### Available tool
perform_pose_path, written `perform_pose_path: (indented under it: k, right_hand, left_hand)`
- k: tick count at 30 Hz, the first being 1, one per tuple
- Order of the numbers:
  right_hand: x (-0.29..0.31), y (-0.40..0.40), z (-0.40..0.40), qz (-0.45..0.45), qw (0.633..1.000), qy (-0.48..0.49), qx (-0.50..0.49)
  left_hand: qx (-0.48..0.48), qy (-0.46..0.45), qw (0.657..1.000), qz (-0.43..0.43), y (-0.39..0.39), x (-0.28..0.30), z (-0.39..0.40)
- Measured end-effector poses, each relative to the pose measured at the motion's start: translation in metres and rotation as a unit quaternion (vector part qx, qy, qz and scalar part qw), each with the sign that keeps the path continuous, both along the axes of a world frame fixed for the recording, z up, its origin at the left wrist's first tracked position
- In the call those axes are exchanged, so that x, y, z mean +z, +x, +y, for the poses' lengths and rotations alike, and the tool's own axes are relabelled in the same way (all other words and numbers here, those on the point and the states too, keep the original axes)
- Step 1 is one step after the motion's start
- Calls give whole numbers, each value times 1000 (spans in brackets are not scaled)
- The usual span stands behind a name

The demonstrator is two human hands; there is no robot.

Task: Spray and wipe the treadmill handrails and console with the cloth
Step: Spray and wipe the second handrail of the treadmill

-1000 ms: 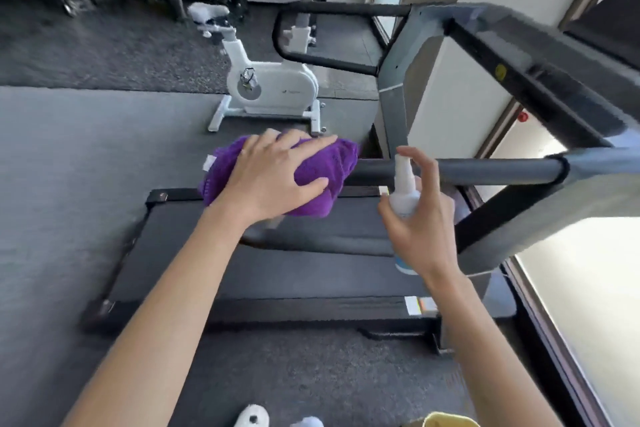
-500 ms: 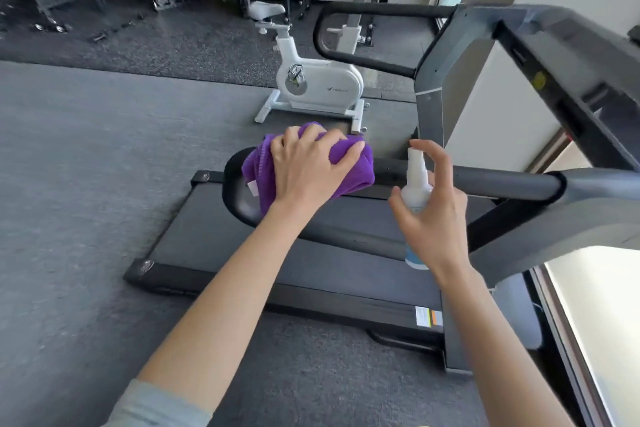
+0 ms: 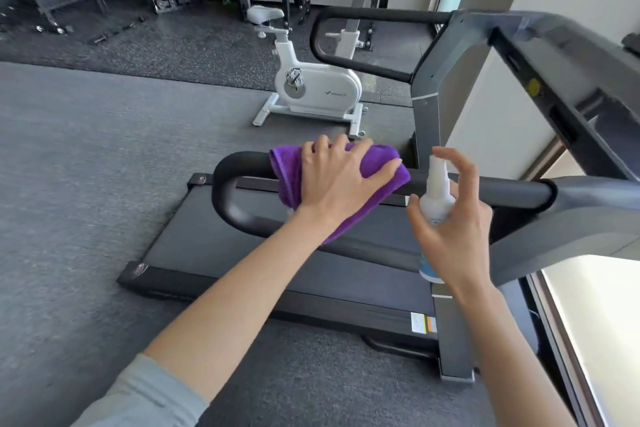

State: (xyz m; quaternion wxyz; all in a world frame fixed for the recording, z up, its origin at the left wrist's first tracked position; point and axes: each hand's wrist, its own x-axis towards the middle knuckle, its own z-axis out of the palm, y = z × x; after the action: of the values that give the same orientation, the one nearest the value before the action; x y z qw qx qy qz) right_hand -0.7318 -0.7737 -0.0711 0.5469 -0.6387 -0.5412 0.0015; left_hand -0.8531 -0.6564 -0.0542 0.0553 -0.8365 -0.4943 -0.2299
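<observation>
Both hands are busy: the left hand (image 3: pixel 336 184) curls over the purple cloth (image 3: pixel 287 170), and the right hand (image 3: pixel 453 229) grips the spray bottle (image 3: pixel 437 198), forefinger lifted above its nozzle. The treadmill (image 3: pixel 311 274) fills centre to 3 o'clock. Its near handrail (image 3: pixel 502 192) crosses mid-frame, the cloth draped over it and the bottle just at the cloth's 3 o'clock.

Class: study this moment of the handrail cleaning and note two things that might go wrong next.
1. The spray bottle in the right hand sits close to the left hand; mist may hit skin instead of the handrail.
2. The purple cloth hangs loose below the rail; it might slip off onto the treadmill belt.
</observation>
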Motion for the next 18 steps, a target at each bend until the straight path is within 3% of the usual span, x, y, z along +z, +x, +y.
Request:
perform_pose_path:
  k: [3,8,18]
  right_hand:
    - [1,1,-1,1,1000,13,-4]
    - [-4,0,0,7,1000,6,-7]
    - [-5,-14,13,16,999,-22,-26]
  left_hand:
    - [1,25,999,-25,-38,-2,15]
    - [91,18,992,-84,-99,-7,50]
    - [9,-18,999,-38,-13,-2,17]
